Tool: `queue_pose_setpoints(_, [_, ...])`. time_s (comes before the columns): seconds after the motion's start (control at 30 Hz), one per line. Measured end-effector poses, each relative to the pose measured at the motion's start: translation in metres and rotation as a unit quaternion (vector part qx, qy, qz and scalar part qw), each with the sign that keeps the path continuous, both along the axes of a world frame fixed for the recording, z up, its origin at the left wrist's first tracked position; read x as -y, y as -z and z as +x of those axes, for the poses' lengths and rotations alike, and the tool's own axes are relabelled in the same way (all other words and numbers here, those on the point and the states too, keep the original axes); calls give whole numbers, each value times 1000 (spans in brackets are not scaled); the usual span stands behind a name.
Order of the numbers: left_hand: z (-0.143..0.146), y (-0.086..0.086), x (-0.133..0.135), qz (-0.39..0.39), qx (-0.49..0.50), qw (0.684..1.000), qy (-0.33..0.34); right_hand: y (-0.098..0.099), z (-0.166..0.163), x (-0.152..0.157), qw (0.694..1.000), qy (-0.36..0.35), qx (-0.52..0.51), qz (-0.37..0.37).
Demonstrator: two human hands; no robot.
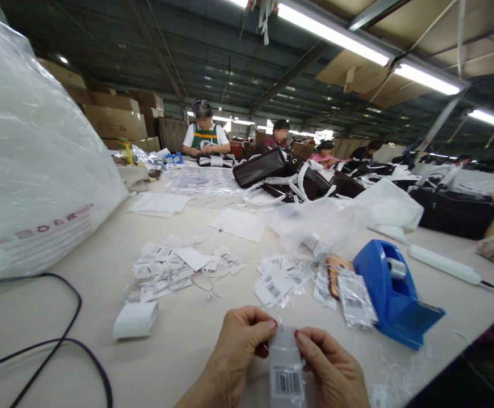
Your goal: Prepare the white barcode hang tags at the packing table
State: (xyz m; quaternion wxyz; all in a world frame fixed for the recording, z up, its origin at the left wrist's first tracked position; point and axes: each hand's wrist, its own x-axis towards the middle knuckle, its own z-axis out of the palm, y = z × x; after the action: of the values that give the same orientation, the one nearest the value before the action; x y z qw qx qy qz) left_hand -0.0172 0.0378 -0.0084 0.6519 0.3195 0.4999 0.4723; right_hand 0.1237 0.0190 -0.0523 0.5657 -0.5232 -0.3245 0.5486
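Note:
A white barcode tag in a clear plastic sleeve (287, 362) is upright between my two hands at the bottom middle. My left hand (247, 337) pinches its top left corner, near a thin string loop. With thumb and fingers closed, my right hand (329, 362) grips its upper right edge. Just beyond lies a pile of barcode tags (274, 283), and farther left is a looser pile of strung tags (165, 269). Sleeved tags (355, 300) rest against the blue tape dispenser (389, 294) on the right.
A large plastic bag (38, 170) bulges at the left, above a black cable (76, 306). A roll of white labels (136, 320) lies left of my hands. Dark handbags (259, 168) are heaped at the back. A co-worker (206, 136) stands across the table; another person's arm reaches in at right.

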Motion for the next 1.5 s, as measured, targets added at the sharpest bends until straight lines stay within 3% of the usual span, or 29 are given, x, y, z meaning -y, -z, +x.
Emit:
queue_pose_setpoints(0.33, [10,2,7,-76,76,994,11,5,-4,0,999,-2,-32,-15])
queue_pose_setpoints(0.53, [13,6,6,-40,65,997,-18,1,-7,0,1000,-9,-20,-22])
queue_pose_setpoints(0.8, [11,6,5,-31,30,999,-9,-23,-8,-2,999,-20,-28,-26])
queue_pose_setpoints(1.0, [13,7,7,-41,75,996,-7,-21,-6,-2,998,-50,-20,-24])
queue_pose_setpoints(1.27, [13,0,9,-86,159,983,36,-20,-6,-3,1000,-2,-10,4])
queue_pose_setpoints(1.5, [13,-4,12,-72,178,978,85,-25,6,-2,999,-49,-2,18])
